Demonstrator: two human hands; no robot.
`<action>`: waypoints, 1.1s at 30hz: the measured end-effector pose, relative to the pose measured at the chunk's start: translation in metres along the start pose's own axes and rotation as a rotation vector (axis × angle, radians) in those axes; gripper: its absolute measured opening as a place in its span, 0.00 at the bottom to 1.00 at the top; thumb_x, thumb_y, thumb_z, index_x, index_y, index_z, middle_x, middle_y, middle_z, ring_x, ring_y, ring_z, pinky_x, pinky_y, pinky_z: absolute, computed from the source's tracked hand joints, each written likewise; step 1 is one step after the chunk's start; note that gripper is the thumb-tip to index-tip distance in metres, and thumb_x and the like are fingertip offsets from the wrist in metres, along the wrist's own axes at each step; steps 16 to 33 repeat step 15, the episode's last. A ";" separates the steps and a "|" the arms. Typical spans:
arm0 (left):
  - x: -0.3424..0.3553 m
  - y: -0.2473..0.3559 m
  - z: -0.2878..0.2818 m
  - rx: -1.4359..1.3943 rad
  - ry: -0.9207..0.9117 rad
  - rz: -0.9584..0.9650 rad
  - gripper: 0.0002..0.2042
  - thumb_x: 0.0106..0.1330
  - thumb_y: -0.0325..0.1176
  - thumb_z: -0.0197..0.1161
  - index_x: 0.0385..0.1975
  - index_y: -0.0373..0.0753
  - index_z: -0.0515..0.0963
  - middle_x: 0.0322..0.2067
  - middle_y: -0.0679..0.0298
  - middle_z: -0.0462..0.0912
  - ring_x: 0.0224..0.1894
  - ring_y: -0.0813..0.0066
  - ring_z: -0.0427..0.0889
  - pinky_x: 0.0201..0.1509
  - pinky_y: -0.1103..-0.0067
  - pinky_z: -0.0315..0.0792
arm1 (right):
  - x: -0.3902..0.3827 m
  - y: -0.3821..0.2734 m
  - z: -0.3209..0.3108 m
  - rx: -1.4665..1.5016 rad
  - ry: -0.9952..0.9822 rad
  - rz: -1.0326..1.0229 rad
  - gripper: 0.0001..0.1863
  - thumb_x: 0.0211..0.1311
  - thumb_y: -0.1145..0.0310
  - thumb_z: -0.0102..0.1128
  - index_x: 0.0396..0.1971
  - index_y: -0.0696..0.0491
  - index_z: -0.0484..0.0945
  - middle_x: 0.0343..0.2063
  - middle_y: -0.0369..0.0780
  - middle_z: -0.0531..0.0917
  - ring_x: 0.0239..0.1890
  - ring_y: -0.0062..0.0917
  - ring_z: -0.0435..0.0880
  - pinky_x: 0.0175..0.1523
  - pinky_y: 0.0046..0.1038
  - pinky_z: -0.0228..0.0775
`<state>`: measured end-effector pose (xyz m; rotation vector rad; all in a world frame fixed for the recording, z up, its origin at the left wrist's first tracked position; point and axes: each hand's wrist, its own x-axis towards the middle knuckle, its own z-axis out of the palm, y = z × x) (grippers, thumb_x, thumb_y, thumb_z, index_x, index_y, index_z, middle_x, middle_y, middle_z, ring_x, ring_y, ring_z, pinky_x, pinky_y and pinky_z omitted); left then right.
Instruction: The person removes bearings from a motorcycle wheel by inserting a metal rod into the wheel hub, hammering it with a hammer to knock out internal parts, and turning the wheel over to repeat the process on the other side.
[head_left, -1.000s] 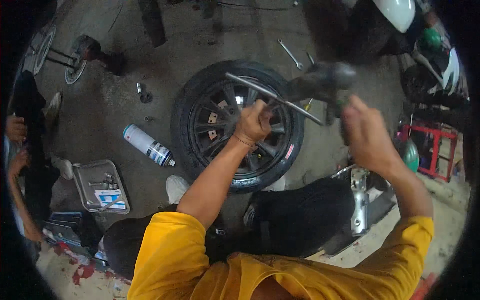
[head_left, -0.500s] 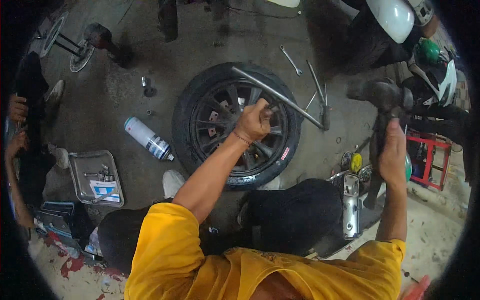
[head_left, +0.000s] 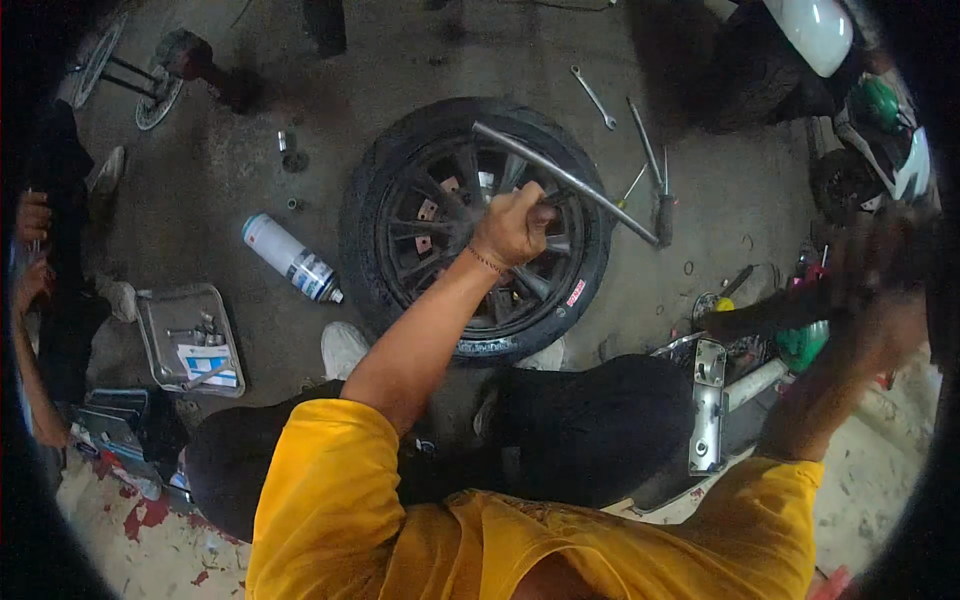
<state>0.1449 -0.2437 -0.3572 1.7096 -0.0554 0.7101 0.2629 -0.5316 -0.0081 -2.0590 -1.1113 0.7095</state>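
A wheel with a black tyre [head_left: 362, 290] lies flat on the floor in front of me. Over its spokes my left hand [head_left: 512, 228] is closed round a dark tool with a rounded end [head_left: 545, 214], mostly hidden by the fist. A long metal pipe [head_left: 570, 178] rests across the tyre's far right side, just beyond that hand. Out at the far right, my right hand [head_left: 895, 325] is smeared by motion and closed on a hammer [head_left: 770, 313]. The hammer's dark handle points left toward the wheel; its head is blurred near the picture's rim.
A spray can [head_left: 290, 257] and sockets [head_left: 282, 140] lie left of the wheel. A metal tray [head_left: 150, 340] holds small parts. A wrench [head_left: 594, 97] and a screwdriver [head_left: 664, 205] lie beyond the pipe. Another person's hands [head_left: 33, 215] show at the far left.
My right hand has swung the hammer outward to the right, and its handle has turned from upright to nearly level. My left hand keeps its hold over the wheel. The whole view has shifted slightly.
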 end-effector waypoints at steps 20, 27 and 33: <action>-0.006 -0.003 -0.027 0.058 0.079 -0.117 0.19 0.71 0.49 0.49 0.36 0.36 0.73 0.24 0.43 0.76 0.29 0.42 0.80 0.31 0.64 0.72 | 0.048 -0.016 0.115 -0.386 0.554 0.511 0.29 0.74 0.50 0.41 0.53 0.64 0.73 0.50 0.52 0.78 0.54 0.28 0.75 0.62 0.29 0.61; -0.006 -0.003 -0.027 0.058 0.079 -0.117 0.19 0.71 0.49 0.49 0.36 0.36 0.73 0.24 0.43 0.76 0.29 0.42 0.80 0.31 0.64 0.72 | 0.048 -0.016 0.115 -0.386 0.554 0.511 0.29 0.74 0.50 0.41 0.53 0.64 0.73 0.50 0.52 0.78 0.54 0.28 0.75 0.62 0.29 0.61; -0.006 -0.003 -0.027 0.058 0.079 -0.117 0.19 0.71 0.49 0.49 0.36 0.36 0.73 0.24 0.43 0.76 0.29 0.42 0.80 0.31 0.64 0.72 | 0.048 -0.016 0.115 -0.386 0.554 0.511 0.29 0.74 0.50 0.41 0.53 0.64 0.73 0.50 0.52 0.78 0.54 0.28 0.75 0.62 0.29 0.61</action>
